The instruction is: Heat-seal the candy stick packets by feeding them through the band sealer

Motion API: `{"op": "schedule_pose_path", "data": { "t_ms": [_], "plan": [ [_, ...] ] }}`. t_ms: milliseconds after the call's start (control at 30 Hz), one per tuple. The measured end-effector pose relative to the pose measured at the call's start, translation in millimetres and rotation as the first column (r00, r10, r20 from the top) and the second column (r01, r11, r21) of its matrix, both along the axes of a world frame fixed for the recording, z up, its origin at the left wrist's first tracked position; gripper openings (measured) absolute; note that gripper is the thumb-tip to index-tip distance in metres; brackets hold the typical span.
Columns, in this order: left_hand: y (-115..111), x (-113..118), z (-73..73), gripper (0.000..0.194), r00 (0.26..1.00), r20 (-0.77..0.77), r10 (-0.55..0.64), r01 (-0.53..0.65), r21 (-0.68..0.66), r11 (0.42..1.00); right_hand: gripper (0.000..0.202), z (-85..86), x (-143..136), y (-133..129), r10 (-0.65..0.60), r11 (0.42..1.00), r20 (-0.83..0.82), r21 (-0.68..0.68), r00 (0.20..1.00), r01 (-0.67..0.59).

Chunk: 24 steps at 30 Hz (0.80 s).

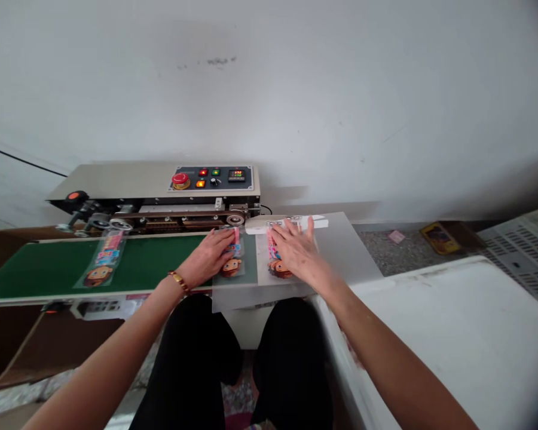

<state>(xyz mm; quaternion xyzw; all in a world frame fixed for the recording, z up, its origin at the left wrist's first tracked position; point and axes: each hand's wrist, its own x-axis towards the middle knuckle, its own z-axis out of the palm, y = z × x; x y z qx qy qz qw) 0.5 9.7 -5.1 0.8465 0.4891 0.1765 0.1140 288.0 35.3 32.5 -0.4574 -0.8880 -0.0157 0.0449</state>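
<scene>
The left hand's (pixel 210 257) fingers, extended and slightly apart, lie partly over a glossy clear packet (pixel 231 269); the right hand's (pixel 299 249), spread wider, partly hide a second packet (pixel 280 270) above a translucent sheet (pixel 345 251). Leftward, a third packet (pixel 106 260) lies on the green belt (pixel 156 260).

From here the left hand (pixel 210 254) covers part of the packet (pixel 231 267) under it, and the right hand (pixel 296 251) hides much of the packet (pixel 280 270) beneath its fingers. The small lettering by the buttons on the control panel (pixel 211 178) is too tiny to read. The white-topped desk (pixel 448 340) runs out of view at the bottom, and the cardboard box (pixel 9 334) is cut off at the left edge.
</scene>
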Motion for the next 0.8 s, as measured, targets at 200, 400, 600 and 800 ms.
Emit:
{"op": "schedule_pose_path", "data": {
  "t_ms": [200,400,600,800],
  "plan": [
    [-6.7,-38.2,11.4,0.037,0.965,-0.087,0.246,-0.235,0.116,0.965,0.053,-4.2,-34.7,6.3,0.12,0.992,-0.028,-0.033,0.992,-0.121],
    [-5.9,54.8,13.3,0.037,0.992,0.019,0.121,-0.122,0.164,0.979,0.049,-0.5,-25.1,-1.7,0.071,0.997,-0.06,-0.021,0.996,-0.072],
    [-11.6,78.5,3.5,0.04,0.993,-0.012,0.121,-0.118,0.134,0.984,0.047,-0.7,-1.3,-6.2,-0.021,1.0,-0.007,-0.002,1.0,0.021],
    [-2.6,68.5,5.8,0.041,1.0,-0.026,-0.005,0.009,0.122,0.993,0.043,3.0,-7.9,-8.1,-0.001,1.0,-0.05,0.026,0.999,0.002]
  ]
}}
